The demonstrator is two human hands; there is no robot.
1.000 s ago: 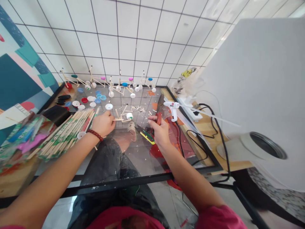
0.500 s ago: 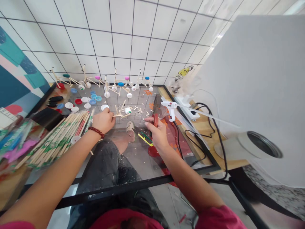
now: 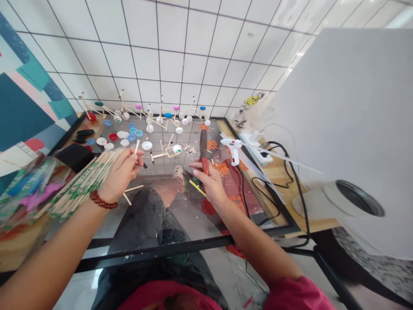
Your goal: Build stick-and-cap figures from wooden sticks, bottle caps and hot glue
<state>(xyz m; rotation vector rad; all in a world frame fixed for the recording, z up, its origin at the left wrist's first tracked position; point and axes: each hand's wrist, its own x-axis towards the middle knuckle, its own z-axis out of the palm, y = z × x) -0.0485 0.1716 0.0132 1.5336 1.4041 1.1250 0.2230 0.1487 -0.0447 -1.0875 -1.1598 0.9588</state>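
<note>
Short, pale wooden stick (image 3: 137,147) is pinched in fingers of left hand (image 3: 120,173), end apparently bared for access; red-handled metal cutting tool (image 3: 203,146) is clasped in fingers of right hand (image 3: 212,181), blade directed beyond them.

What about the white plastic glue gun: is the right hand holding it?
No, the right hand holds a red-handled, dark-bladed tool, while the white plastic glue gun lies apart.

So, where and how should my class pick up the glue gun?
Grip the glue gun by its handle, probably from the person's side: the handle points that way, clear of the long white stick jutting out rightwards. Mind the cord trailing from the handle's end.
</note>
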